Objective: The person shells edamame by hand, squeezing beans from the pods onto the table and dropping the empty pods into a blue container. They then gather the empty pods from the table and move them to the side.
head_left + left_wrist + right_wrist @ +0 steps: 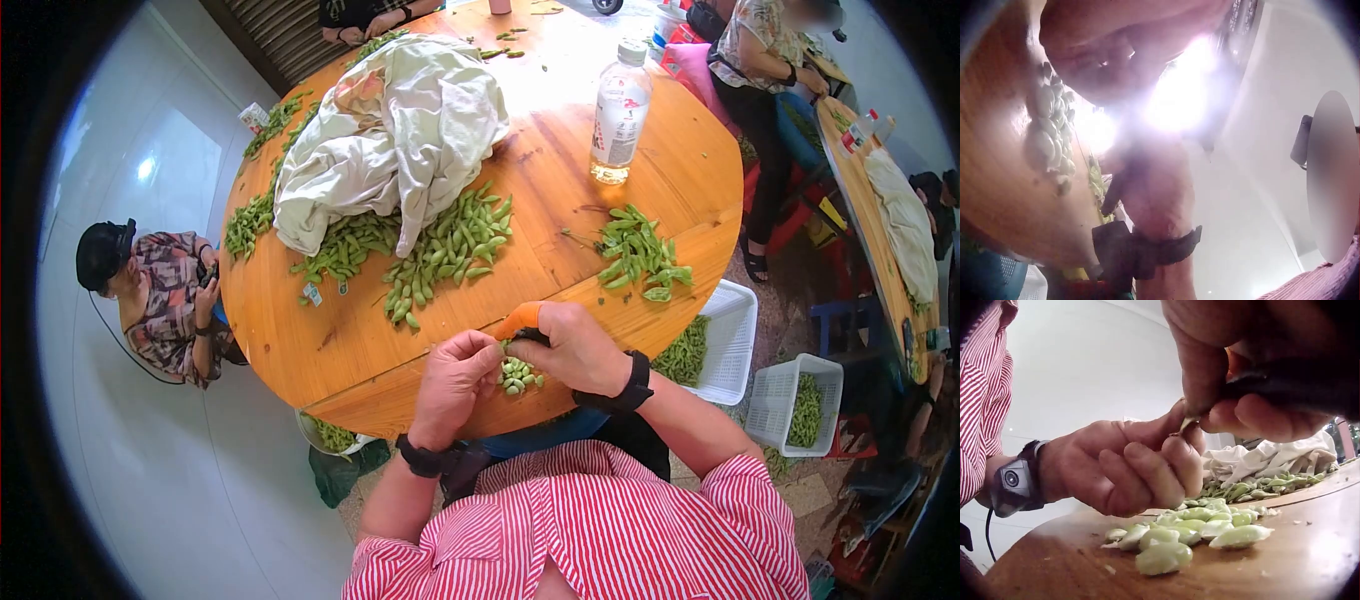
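At the table's near edge, our left hand and right hand pinch one pod, mostly hidden, above shelled beans; bare wood lies beyond.

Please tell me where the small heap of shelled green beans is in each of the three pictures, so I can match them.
Head view: shelled beans lie at the near table edge, between the two hands.
Left wrist view: pale blurred heap at upper left, on the wood.
Right wrist view: bottom centre, under the hands.
Shared landmark: the wooden table, seen in all three.
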